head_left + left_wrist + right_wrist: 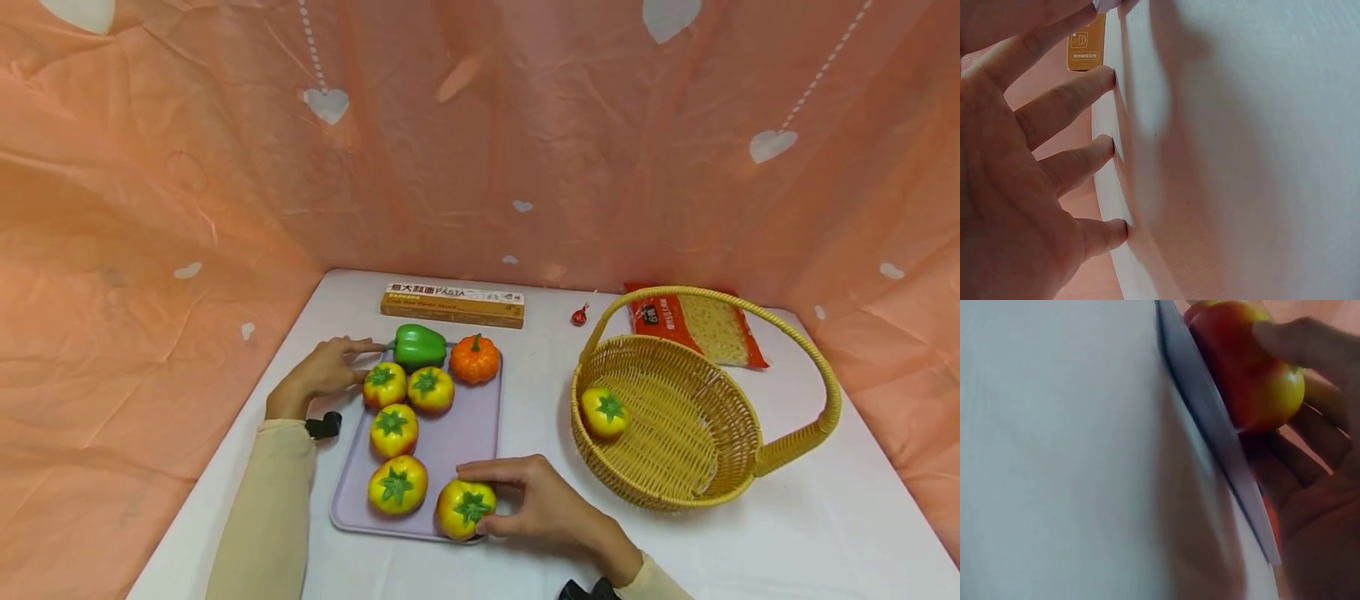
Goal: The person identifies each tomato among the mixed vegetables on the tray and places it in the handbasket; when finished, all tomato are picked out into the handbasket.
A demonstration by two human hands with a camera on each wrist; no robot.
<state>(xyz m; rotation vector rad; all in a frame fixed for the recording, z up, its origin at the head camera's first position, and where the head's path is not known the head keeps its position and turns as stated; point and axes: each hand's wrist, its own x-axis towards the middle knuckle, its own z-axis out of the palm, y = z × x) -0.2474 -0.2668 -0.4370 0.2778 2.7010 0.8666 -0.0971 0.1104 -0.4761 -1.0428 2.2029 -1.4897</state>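
A lilac tray (468, 425) carries several yellow-and-red persimmons with green leafy tops, a green bell pepper (419, 346) and a small orange pumpkin (475, 359). At its front right corner my right hand (543, 504) grips a persimmon (465, 508) between thumb and fingers. The right wrist view shows this persimmon (1250, 375) low against the tray edge (1216, 419). My left hand (322, 371) is at the tray's far left corner, beside the pepper and another persimmon (384, 383). In the left wrist view, its fingers (1063, 103) are spread, with several tips on the white table.
Right of the tray stands a wicker basket (720, 408) with a tall handle and one persimmon (604, 413) inside. Behind it lies a red bag of pasta (712, 329). A pasta box (452, 306) and a tiny red item (580, 315) sit towards the back, before a pink curtain.
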